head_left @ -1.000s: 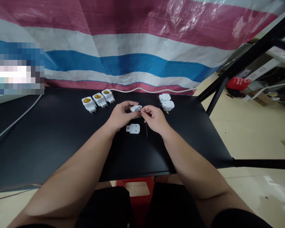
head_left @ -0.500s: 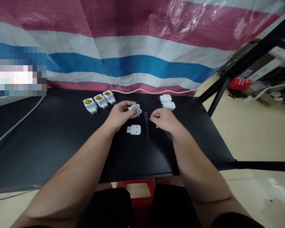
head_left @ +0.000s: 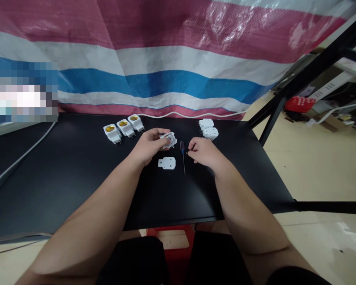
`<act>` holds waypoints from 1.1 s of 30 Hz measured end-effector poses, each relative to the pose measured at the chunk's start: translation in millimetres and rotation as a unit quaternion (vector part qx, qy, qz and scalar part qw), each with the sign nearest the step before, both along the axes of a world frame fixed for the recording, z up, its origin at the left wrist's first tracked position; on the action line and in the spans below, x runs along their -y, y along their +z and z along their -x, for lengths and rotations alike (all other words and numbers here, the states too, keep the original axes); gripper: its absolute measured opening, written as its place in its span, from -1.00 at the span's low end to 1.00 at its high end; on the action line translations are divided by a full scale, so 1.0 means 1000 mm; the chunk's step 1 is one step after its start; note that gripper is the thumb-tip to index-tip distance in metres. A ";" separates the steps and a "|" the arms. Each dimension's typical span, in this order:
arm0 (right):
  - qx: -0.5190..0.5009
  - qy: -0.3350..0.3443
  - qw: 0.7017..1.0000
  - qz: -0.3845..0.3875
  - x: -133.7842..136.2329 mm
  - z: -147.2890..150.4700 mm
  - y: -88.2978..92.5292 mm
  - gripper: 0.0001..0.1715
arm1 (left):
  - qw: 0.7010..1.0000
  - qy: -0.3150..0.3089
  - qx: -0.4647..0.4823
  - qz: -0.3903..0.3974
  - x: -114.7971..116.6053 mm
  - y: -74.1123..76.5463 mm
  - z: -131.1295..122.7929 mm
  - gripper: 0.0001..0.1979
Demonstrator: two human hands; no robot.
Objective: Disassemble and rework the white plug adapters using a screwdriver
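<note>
My left hand (head_left: 150,144) is closed around a white plug-in lamp socket housing (head_left: 171,139), its hollow inside facing up. My right hand (head_left: 204,152) is pinched just right of the screwdriver; a tiny part at the fingertips is too small to name. The screwdriver (head_left: 182,148) lies on the table, blue-and-clear handle away from me, shaft toward me. Below the held housing lies a flat white cover plate (head_left: 167,163) with holes. Three white lamp sockets (head_left: 109,130) with gold-coloured threaded inserts and plug pins stand at the left.
Two white plug housings (head_left: 210,132) lie at the back right of the black table (head_left: 86,190). A white cable (head_left: 166,114) runs along the back edge, below a striped plastic sheet (head_left: 154,81). A black metal frame (head_left: 296,79) rises on the right.
My right hand's fingertips have shifted slightly, still pinched beside the screwdriver. The housing in my left hand has tilted a little. The things lying on the table keep their places.
</note>
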State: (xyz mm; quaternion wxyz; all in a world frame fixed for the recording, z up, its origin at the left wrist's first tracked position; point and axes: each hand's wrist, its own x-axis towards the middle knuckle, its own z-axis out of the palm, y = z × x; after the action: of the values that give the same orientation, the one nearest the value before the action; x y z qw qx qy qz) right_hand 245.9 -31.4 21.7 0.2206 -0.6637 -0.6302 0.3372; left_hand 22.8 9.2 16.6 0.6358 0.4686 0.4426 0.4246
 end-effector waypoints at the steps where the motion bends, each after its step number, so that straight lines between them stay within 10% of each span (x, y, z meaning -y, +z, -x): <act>1: -0.017 0.000 1.000 -0.014 0.000 0.001 0.000 -0.84 | 1.000 0.000 0.001 0.001 0.000 0.000 0.000 -0.58; 11: -0.222 0.057 0.958 -0.171 0.000 0.024 -0.012 -0.83 | 0.999 -0.045 0.007 -0.020 0.000 -0.002 -0.001 -0.57; 33: -0.071 0.041 0.965 -0.251 0.000 0.032 -0.011 -0.92 | 0.991 -0.071 -0.058 -0.098 0.003 -0.009 -0.003 -0.55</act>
State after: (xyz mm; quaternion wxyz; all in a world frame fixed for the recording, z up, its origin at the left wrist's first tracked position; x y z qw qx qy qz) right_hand 213.8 -31.3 11.0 0.4104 -0.5354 -0.7038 0.2229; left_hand 25.5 6.7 7.7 0.5889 0.5823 0.4006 0.3920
